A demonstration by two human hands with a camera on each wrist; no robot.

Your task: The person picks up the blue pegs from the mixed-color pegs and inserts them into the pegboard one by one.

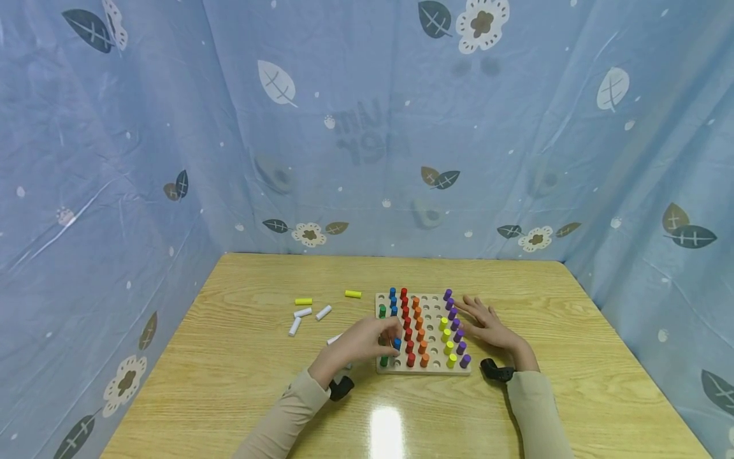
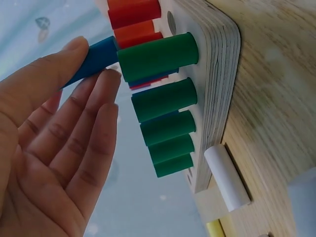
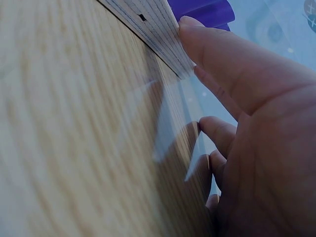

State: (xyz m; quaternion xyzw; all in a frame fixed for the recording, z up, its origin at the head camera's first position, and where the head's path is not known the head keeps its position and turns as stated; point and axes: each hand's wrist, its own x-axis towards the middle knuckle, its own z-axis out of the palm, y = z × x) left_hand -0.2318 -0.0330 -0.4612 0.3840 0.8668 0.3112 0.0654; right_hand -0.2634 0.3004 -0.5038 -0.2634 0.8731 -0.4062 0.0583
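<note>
My left hand (image 1: 362, 341) pinches a blue peg (image 2: 96, 60) between thumb and fingertips, over the near left part of a wooden pegboard (image 1: 424, 372). Beside the held peg, a row of green pegs (image 2: 165, 101) stands along the board's left edge. More blue pegs, then red pegs (image 1: 408, 323), orange pegs (image 1: 420, 335), yellow pegs (image 1: 449, 348) and purple pegs (image 1: 459, 335) stand upright in rows. At the board's right edge lies my right hand (image 1: 490, 328), fingers spread and fairly straight, the thumb near a purple peg (image 3: 207, 12). The left hand hides some green and blue pegs from the head view.
Left of the board, several loose white pegs (image 1: 323, 312) and two yellow pegs (image 1: 304, 301) lie on the wooden table (image 1: 241, 357). Open holes show between the orange and yellow rows. A blue patterned curtain (image 1: 367, 127) surrounds the table's back and sides.
</note>
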